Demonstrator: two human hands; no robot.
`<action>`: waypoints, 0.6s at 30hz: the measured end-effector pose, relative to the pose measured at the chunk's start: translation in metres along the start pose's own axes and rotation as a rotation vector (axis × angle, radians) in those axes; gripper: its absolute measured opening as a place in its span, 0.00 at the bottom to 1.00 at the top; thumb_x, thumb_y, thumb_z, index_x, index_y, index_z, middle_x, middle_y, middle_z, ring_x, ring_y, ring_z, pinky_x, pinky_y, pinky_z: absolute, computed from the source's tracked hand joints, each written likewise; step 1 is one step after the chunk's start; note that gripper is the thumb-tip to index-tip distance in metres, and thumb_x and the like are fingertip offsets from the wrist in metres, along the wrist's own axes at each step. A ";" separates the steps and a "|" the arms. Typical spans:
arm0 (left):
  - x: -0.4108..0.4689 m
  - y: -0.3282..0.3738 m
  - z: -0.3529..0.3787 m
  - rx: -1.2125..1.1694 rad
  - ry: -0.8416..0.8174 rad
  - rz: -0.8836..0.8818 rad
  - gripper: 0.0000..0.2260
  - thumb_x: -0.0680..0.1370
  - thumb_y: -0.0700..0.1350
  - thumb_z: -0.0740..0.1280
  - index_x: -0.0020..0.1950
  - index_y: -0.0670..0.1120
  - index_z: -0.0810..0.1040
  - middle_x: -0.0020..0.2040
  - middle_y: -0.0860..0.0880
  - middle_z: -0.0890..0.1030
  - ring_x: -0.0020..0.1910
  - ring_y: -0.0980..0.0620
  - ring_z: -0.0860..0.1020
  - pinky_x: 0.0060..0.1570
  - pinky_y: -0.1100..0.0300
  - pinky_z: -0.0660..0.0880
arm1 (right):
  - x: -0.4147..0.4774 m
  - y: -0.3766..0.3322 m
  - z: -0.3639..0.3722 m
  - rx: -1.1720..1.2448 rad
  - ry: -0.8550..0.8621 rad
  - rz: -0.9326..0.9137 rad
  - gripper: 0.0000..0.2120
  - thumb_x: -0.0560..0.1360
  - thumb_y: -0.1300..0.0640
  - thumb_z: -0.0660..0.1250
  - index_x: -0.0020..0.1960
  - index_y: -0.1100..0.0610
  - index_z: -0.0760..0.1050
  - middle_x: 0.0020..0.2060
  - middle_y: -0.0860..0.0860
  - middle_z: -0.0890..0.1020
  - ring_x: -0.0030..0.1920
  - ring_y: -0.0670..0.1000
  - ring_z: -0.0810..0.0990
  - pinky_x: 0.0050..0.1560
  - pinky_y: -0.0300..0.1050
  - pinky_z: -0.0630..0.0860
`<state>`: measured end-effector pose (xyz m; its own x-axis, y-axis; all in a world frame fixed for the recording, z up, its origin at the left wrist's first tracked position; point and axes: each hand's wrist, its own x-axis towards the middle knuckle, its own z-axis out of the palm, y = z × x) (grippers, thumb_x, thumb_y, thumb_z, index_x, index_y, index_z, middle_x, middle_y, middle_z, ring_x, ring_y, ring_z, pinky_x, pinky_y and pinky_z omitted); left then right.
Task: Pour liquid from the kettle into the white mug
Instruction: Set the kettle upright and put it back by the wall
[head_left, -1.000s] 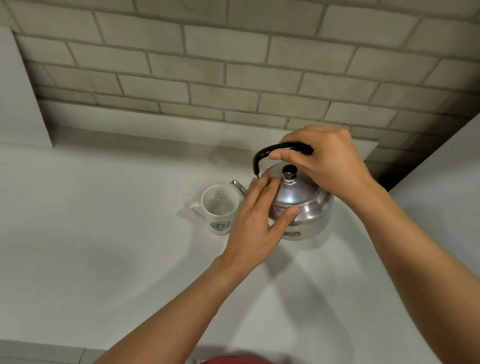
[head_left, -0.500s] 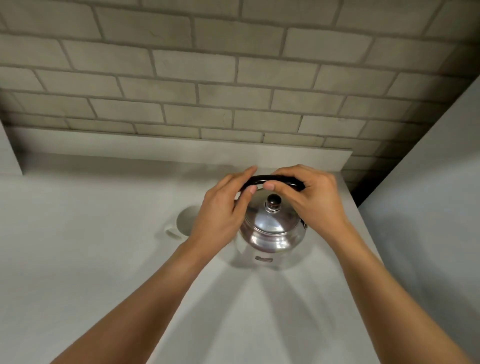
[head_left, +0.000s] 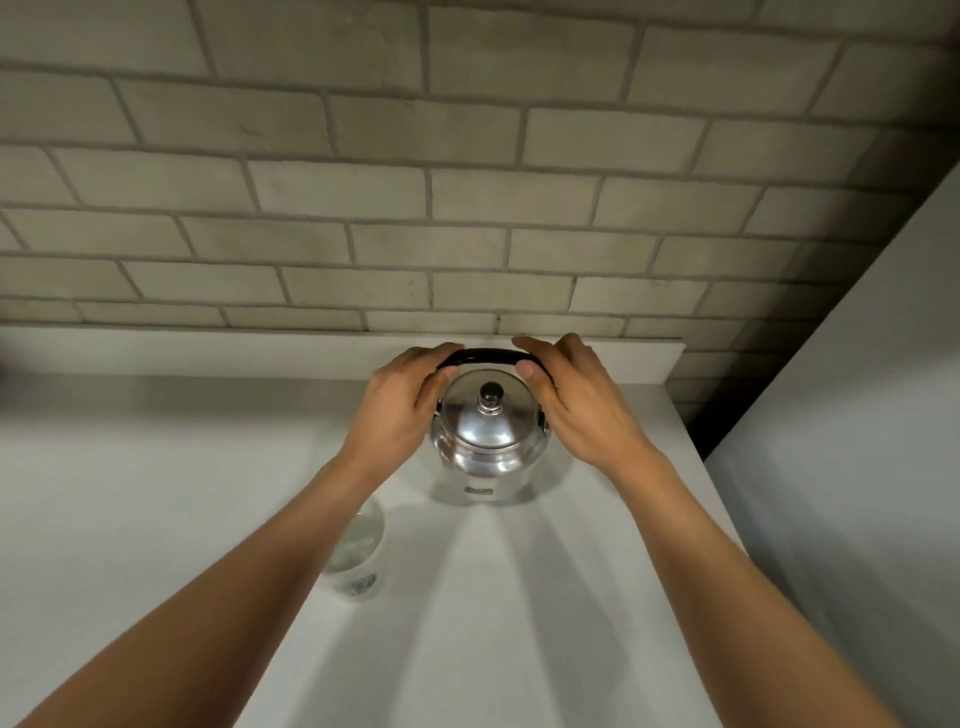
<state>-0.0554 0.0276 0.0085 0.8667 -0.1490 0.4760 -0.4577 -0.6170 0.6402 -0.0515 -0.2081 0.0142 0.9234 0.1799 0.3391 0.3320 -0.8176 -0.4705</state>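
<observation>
The kettle (head_left: 488, 436) stood on the counter (head_left: 156, 493). Both hands gripped its black handle (head_left: 485, 356): left hand (head_left: 402, 405) one end, right hand (head_left: 576, 405) the other. The white mug (head_left: 358, 556) sat nearer than the kettle, beneath the left forearm.

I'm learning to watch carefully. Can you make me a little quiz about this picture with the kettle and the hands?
1. True or false: the kettle has its lid on.
2. What do the left hand and right hand both grip: A) black handle, B) the lid's knob, C) white mug?
3. Fill in: the white mug stands partly under the left ____.

Key: 1 true. 2 A. 3 forearm.
</observation>
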 end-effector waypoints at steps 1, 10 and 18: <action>0.008 -0.007 0.004 -0.001 -0.009 -0.016 0.12 0.86 0.40 0.66 0.68 0.43 0.83 0.52 0.46 0.85 0.48 0.48 0.82 0.51 0.64 0.72 | 0.007 0.003 0.005 -0.012 -0.020 0.009 0.22 0.87 0.43 0.54 0.78 0.48 0.71 0.56 0.52 0.76 0.59 0.56 0.76 0.60 0.48 0.73; 0.054 -0.059 0.036 -0.028 -0.047 -0.123 0.13 0.87 0.41 0.64 0.69 0.49 0.82 0.53 0.53 0.81 0.51 0.49 0.83 0.55 0.62 0.78 | 0.060 0.042 0.045 0.168 -0.143 0.168 0.17 0.88 0.45 0.51 0.70 0.49 0.71 0.52 0.50 0.82 0.52 0.54 0.81 0.50 0.50 0.75; 0.063 -0.076 0.046 -0.088 -0.080 -0.160 0.13 0.86 0.42 0.65 0.70 0.48 0.81 0.57 0.52 0.81 0.54 0.48 0.83 0.60 0.51 0.80 | 0.067 0.060 0.060 0.197 -0.170 0.140 0.17 0.88 0.48 0.52 0.71 0.52 0.72 0.52 0.48 0.81 0.51 0.51 0.79 0.50 0.45 0.72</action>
<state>0.0432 0.0295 -0.0380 0.9413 -0.1174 0.3165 -0.3250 -0.5686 0.7557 0.0420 -0.2119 -0.0396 0.9765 0.1750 0.1262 0.2144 -0.7221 -0.6578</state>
